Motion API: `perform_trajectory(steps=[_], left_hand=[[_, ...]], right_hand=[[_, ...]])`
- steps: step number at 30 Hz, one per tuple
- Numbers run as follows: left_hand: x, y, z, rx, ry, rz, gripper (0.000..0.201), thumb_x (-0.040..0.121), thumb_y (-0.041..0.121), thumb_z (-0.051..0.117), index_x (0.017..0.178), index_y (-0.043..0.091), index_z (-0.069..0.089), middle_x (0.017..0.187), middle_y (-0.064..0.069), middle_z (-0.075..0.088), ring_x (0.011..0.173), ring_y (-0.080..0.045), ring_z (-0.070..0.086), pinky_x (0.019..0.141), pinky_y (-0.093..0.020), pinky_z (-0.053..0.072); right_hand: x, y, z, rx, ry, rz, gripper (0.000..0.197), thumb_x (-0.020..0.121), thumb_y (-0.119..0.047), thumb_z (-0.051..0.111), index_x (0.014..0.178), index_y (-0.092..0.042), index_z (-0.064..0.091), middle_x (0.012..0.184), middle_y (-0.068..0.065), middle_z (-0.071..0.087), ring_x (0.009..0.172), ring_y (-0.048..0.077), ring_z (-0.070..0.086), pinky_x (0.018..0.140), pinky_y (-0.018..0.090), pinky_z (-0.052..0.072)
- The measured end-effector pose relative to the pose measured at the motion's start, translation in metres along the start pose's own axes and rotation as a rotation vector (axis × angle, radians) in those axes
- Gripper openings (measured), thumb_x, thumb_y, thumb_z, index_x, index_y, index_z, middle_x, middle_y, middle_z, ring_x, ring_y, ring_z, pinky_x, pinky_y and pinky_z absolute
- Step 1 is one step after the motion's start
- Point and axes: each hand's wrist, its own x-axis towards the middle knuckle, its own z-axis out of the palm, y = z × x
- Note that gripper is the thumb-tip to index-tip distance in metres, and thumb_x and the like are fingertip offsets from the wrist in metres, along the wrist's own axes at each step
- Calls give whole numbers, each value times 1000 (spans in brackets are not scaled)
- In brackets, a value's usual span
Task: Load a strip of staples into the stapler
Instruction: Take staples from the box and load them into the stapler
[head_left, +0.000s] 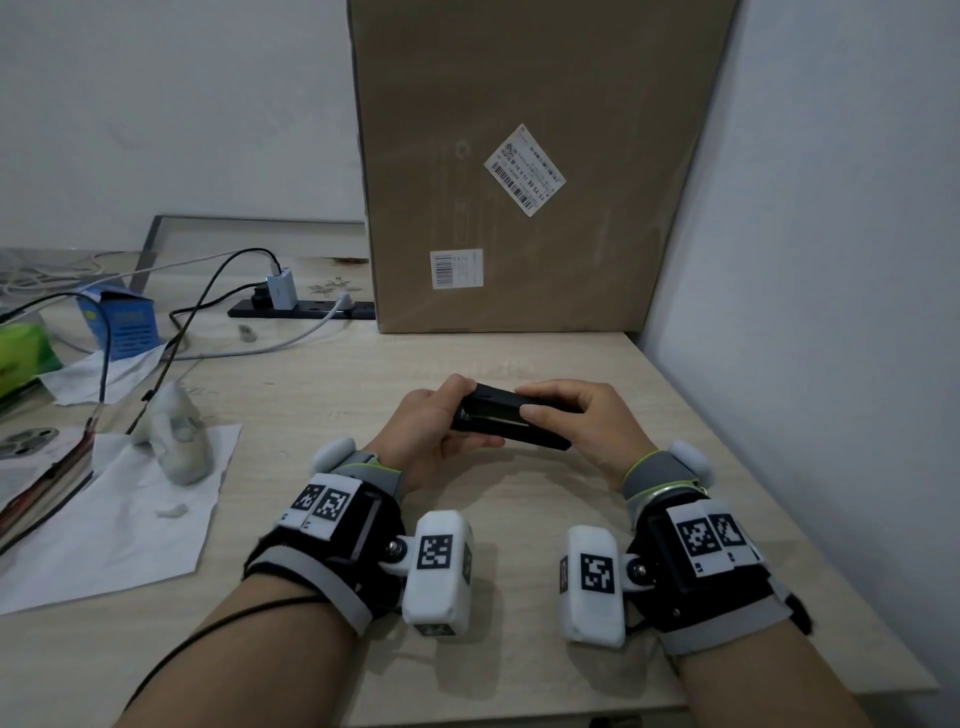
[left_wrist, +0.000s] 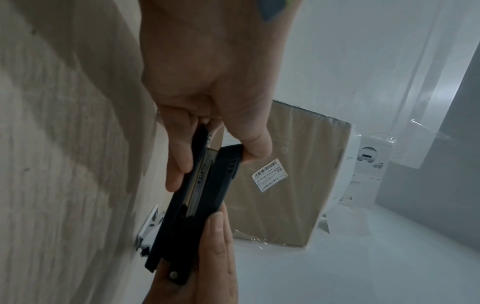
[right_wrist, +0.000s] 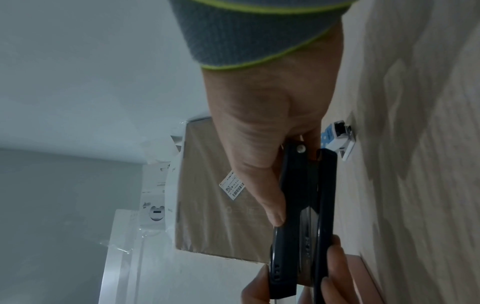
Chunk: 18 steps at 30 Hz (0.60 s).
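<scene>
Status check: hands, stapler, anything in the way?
Left hand and right hand both grip the stapler above the desk. No loose staple strip visible. Nothing blocking.

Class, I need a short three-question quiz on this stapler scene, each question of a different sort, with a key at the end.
1. True or false: the stapler lies on the table untouched.
2. Which hands hold the stapler? A) left hand only B) right hand only C) both
3. Fill in: behind the hands, against the wall, stands a large cardboard ____.

Key: 1. False, it is held up off the table. 2. C, one hand grips each end. 3. box.
</scene>
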Motion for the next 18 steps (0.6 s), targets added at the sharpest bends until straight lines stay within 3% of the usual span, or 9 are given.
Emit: perform_trajectory(steps=[5, 8, 13, 16, 18], left_hand=[[-1, 2, 0, 20, 17, 12, 30, 90, 27, 52, 95, -2, 59, 92, -24, 69, 66, -29, 72, 50, -22, 55], [2, 1, -2, 35, -3, 4, 40, 87, 36, 54, 103, 0, 61, 96, -19, 69, 75, -31, 72, 56, -25, 57], [4, 1, -1, 110, -64, -24, 57, 87, 59, 44, 112, 10, 62, 92, -9, 72, 74, -18, 72, 63, -24, 55], [6, 3, -2, 46, -31, 13, 54, 89, 60, 39, 108, 13, 59, 96, -10, 74, 62, -12, 65, 51, -20, 47], [10, 5, -7, -28, 61, 77, 44, 91, 51, 45, 106, 11, 58, 97, -11, 73, 54, -11, 57, 44, -18, 39]], right_hand=[[0, -1, -2, -187, -25, -28, 25, 79, -16, 69, 104, -20, 70, 101, -1, 71, 94, 9, 65, 84, 15, 48], [-1, -4, -2, -221, 3, -66, 24, 78, -15, 70, 101, -21, 70, 97, -3, 71, 89, 7, 64, 79, 10, 47], [-4, -8, -3, -161, 87, -96, 22, 76, -14, 72, 96, -23, 71, 91, -5, 71, 87, 7, 66, 79, 14, 50], [0, -9, -6, -79, 247, -71, 21, 75, -14, 73, 95, -20, 71, 88, -2, 72, 85, 12, 67, 80, 23, 53], [4, -7, -12, -20, 427, -27, 21, 74, -14, 73, 95, -13, 71, 88, 5, 72, 82, 16, 67, 78, 29, 54]])
